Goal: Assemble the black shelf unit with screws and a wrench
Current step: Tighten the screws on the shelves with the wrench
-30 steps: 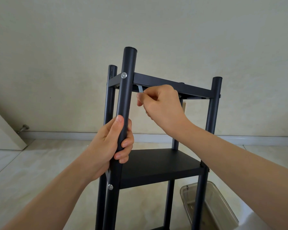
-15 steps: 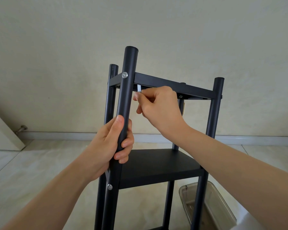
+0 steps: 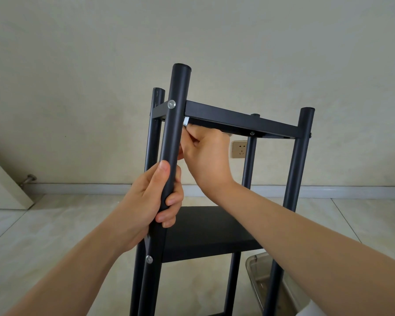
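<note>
Item, my right hand [image 3: 205, 153]: I am curling its fingers round a small silvery wrench [image 3: 186, 122], of which only the top end is showing above my knuckles; the rest is lying hidden in my fist. Position: the hand is sitting directly beneath the top shelf [image 3: 240, 120], just behind the near post [image 3: 175, 133], with the wrench tip pointing up toward the underside of the shelf corner. Whether the tip is seated in a fastener there I cannot tell. Item, my left hand [image 3: 155, 197]: I am wrapping it fully round the same near post, lower down, thumb running up the front, steadying the shelf unit [image 3: 303, 156]. Relation governing the coming move, as I am judging it: the wrench's long axis is standing roughly upright, parallel to the post, so the turn is going to sweep in a flat arc under the shelf, and the post is crowding that arc on the left. The right hand is the nearer one to the joint. Item, silver screw head [image 3: 171, 104]: sitting on the post's outer face at shelf level. Item, lower shelf [image 3: 205, 231]: already mounted below.
</note>
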